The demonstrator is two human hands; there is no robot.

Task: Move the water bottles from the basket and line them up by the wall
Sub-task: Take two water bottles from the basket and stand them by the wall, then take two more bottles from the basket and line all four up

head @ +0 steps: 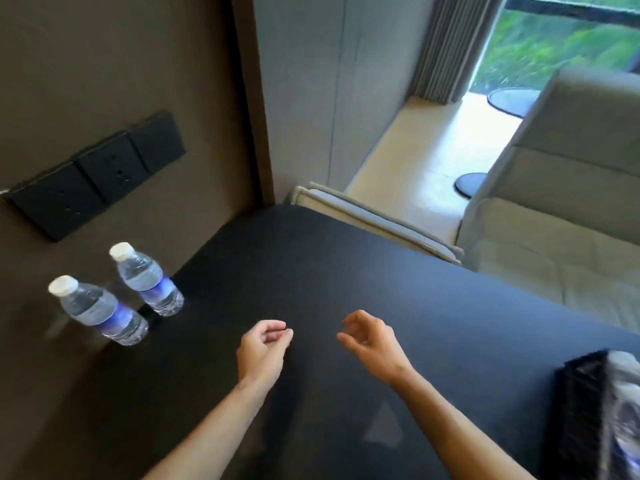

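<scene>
Two clear water bottles with white caps and blue labels stand upright on the black table close to the brown wall: one further back, one nearer. My left hand hovers over the table to their right, fingers loosely curled, holding nothing. My right hand is beside it, also empty with fingers apart. At the right edge a black basket holds at least one more bottle, blurred and partly cut off.
Black wall sockets sit on the wall above the bottles. Beyond the table's far edge are a beige sofa, a cushion edge, pale floor and a window with curtain.
</scene>
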